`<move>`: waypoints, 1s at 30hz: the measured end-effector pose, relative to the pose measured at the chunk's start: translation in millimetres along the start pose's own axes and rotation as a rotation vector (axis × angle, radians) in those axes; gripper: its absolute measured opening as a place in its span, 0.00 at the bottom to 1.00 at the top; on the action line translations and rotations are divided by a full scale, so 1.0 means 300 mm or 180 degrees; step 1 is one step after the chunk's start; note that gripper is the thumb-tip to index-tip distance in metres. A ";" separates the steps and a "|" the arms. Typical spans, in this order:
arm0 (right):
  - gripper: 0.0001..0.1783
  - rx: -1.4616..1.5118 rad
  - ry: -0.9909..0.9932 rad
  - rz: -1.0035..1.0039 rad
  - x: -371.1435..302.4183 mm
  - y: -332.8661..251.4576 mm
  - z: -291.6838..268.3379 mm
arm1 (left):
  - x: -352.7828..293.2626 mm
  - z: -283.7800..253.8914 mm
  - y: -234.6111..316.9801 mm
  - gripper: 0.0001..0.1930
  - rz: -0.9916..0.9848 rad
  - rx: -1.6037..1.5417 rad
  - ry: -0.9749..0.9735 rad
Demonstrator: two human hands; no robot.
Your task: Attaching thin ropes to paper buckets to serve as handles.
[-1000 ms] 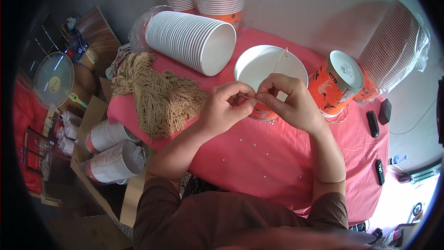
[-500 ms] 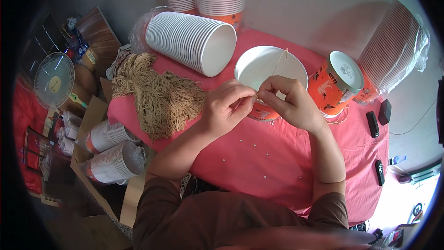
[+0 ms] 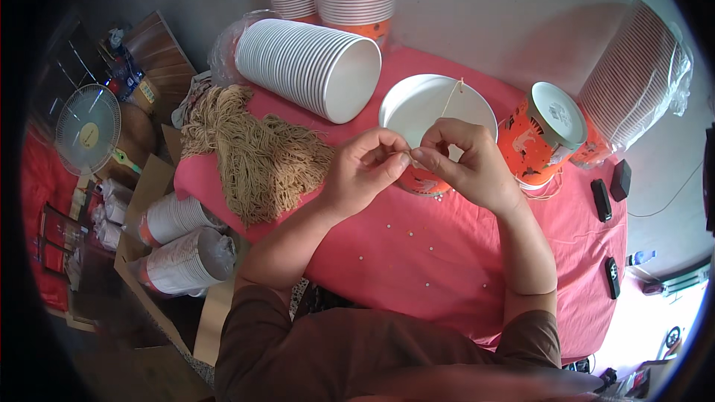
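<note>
An open paper bucket [image 3: 406, 108], white inside and orange outside, stands upright in front of me. A thin tan cord [image 3: 450, 100] is fixed at its far rim and runs across its mouth toward my fingers. My left hand [image 3: 357, 177] and my right hand [image 3: 473, 171] meet over the near rim, thumbs and fingertips pinched together on the cord. Its end and the near rim are largely hidden by my fingers. Left of my hands lies a heap of tan cords [image 3: 257, 156]. Small white bits [image 3: 410, 234] are scattered on the red tablecloth [image 3: 447, 313].
A nested bucket stack [image 3: 305, 63] lies on its side behind the cords. An upside-down orange bucket [image 3: 532, 138] stands right of the open one, near a plastic-wrapped stack [image 3: 633, 78]. Dark small objects [image 3: 601, 199] lie at right. A cardboard box [image 3: 149, 313] with wrapped stacks stands left.
My left thumb and fingers have shifted slightly and bent closer in around the cord. My right hand stays almost in place, still pinching.
</note>
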State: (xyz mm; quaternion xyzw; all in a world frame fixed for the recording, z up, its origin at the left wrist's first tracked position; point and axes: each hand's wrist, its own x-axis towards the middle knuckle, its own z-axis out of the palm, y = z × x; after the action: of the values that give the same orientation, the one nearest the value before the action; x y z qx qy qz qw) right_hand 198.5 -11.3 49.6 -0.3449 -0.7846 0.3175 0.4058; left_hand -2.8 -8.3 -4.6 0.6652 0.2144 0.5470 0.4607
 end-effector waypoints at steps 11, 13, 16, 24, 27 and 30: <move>0.15 -0.1391 0.0548 -0.1550 0.012 0.007 0.062 | 0.027 -0.018 0.011 0.02 -0.1072 -0.0852 -0.0003; 0.14 -0.1327 0.0552 -0.1588 0.012 0.014 0.057 | 0.027 -0.015 0.015 0.02 -0.1074 -0.0840 0.0037; 0.14 -0.1240 0.0580 -0.1594 0.011 0.013 0.055 | 0.025 -0.017 0.016 0.02 -0.1107 -0.0905 0.0060; 0.13 -0.1201 0.0612 -0.1642 0.012 0.012 0.050 | 0.030 -0.028 0.021 0.03 -0.1256 -0.1342 -0.0014; 0.11 -0.1090 0.0593 -0.1544 0.010 0.010 0.045 | 0.031 -0.049 0.006 0.04 -0.1413 -0.1561 -0.0165; 0.10 -0.0982 0.0542 -0.1465 0.011 0.011 0.040 | 0.031 -0.055 -0.002 0.05 -0.1431 -0.1863 -0.0247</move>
State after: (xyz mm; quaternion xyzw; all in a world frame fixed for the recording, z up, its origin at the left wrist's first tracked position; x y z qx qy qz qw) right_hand 187.9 -9.5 42.8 -0.2409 -0.8443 0.0638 0.4744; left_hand -15.1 5.8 -0.6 0.4620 0.1720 0.4447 0.7479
